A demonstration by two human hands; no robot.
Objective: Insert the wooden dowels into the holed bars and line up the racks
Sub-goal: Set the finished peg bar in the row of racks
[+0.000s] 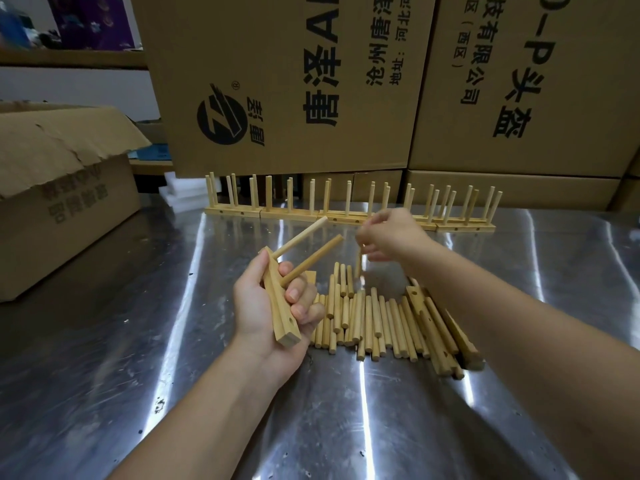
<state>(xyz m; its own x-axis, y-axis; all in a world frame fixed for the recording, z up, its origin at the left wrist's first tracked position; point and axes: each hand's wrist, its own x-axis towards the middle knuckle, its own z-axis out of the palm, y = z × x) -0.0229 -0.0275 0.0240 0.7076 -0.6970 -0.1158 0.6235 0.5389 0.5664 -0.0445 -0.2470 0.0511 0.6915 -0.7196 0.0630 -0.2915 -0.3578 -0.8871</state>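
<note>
Holed bar [277, 299]: my left hand [256, 313] is gripping it near-centre, seated dowels [304, 233] pointing far-right. Right hand [391, 237] is pinching a blurred loose dowel [358, 263]; I'm squaring it to the next hole.

racks [349, 213] behind dowels [367, 320], box [62, 202] left
</note>
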